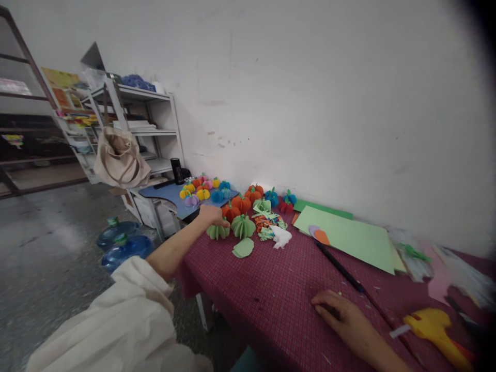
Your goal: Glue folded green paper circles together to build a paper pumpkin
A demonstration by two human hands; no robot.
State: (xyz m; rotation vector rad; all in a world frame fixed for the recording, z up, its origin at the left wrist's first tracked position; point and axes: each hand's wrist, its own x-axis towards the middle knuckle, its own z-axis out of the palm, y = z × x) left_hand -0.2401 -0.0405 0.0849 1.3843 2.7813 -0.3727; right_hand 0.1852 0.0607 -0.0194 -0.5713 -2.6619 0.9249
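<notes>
My left hand (212,214) reaches to the table's left end, with its fingers closed at the top of a light green paper pumpkin (218,232). Beside it stands a second light green paper pumpkin (243,227) with a small green stem. In front of these lie light green paper cut-outs (244,248). My right hand (344,318) rests near the table's front edge, thumb and fingers apart and holding nothing. Right of it lies a yellow glue gun (433,326) with a glue stick poking out of its back.
Orange paper pumpkins (242,204) and shredded paper scraps (267,223) sit behind. Green paper sheets (349,238), a black stick-like tool (341,267) and plastic bags (414,261) lie rightward. A blue table (166,195) holds several small pumpkins; water jugs (129,251) stand on the floor.
</notes>
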